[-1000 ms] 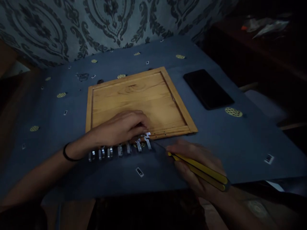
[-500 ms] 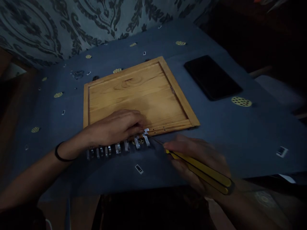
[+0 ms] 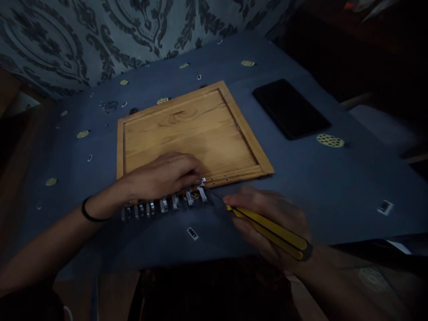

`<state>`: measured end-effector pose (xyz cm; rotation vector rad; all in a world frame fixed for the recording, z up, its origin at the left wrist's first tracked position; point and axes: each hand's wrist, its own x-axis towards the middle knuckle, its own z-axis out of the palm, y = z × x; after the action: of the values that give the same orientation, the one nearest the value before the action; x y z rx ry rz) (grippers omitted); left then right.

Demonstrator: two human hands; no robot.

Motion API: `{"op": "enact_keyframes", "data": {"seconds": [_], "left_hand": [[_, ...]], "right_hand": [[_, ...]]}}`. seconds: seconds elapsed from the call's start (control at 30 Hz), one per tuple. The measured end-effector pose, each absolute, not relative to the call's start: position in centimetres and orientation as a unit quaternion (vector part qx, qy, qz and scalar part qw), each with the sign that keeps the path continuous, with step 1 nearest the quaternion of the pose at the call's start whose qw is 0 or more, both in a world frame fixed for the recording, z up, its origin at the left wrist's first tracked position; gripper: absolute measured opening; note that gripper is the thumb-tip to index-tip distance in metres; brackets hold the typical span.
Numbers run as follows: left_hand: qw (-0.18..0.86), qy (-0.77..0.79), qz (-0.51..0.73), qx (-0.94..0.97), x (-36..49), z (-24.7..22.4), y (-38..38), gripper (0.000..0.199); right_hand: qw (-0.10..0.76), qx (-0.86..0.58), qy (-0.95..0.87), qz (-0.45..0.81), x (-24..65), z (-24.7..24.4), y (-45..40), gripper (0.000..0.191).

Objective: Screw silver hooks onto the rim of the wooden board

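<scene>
My left hand lies on the near part of a framed wooden panel. Its fingers are closed at a small shiny metal bracket on the panel's near edge. My right hand, slightly blurred, is wrapped round the yellow and black handle of a screwdriver. The thin shaft points left, and its tip meets or comes very close to that bracket. More metal pieces of like shape stand in a row along the same edge, left of the bracket. Small dark holes dot the edge to its right.
A black phone or tablet lies right of the panel on the blue patterned tablecloth. Behind the table hangs grey patterned fabric. The table's near edge runs below my hands, and the light is dim.
The view has shifted slightly, so the panel and the dark device appear a little further left. My right hand and the screwdriver show slightly further left; both hands keep their grip.
</scene>
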<state>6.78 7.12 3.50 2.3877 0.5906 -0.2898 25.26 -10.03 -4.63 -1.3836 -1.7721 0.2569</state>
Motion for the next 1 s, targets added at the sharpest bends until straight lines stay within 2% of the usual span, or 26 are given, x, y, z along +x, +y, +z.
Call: {"op": "enact_keyframes", "data": {"seconds": [0.13, 0.37, 0.7, 1.0], "left_hand": [[0.327, 0.227, -0.115, 0.91, 7.0, 3.7, 6.9, 0.02], [0.313, 0.24, -0.123, 0.91, 7.4, 4.0, 6.7, 0.024], [0.301, 0.244, -0.145, 0.911, 7.8, 4.1, 6.8, 0.023], [0.294, 0.231, -0.139, 0.917, 7.7, 4.0, 6.9, 0.023]], "right_hand": [[0.465, -0.501, -0.724, 0.095, 25.3, -2.6, -9.7, 0.016], [0.505, -0.465, -0.725, 0.065, 25.1, -2.6, -9.2, 0.019], [0.468, -0.483, -0.736, 0.078, 25.2, -2.0, -9.4, 0.013], [0.493, -0.474, -0.723, 0.091, 25.3, -2.2, -9.5, 0.013]]}}
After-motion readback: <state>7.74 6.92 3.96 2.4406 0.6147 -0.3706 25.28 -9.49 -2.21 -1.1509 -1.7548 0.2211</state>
